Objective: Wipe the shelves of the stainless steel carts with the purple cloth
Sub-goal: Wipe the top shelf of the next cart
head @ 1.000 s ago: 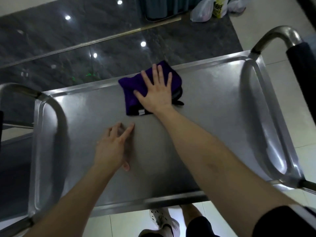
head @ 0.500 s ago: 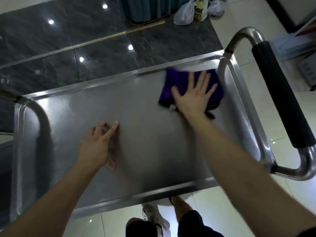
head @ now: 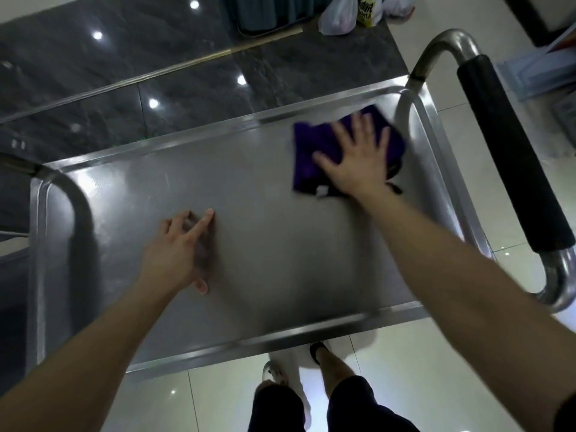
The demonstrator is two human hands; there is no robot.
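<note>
The left grip (head: 173, 254) rests on the shelf (head: 274, 251) with straight fingers and holds nothing. To its right and farther away, the right grip (head: 358, 163) presses with open, spread fingers on the cloth (head: 307, 157), which lies flat under it. Right of this grip is the black handle (head: 511, 157).

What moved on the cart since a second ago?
The right hand, pressed flat on the purple cloth, slid it along the cart's top shelf from the middle to the right end, near the black handle. Nothing was grabbed or let go. The left hand stayed flat on the shelf.
</note>
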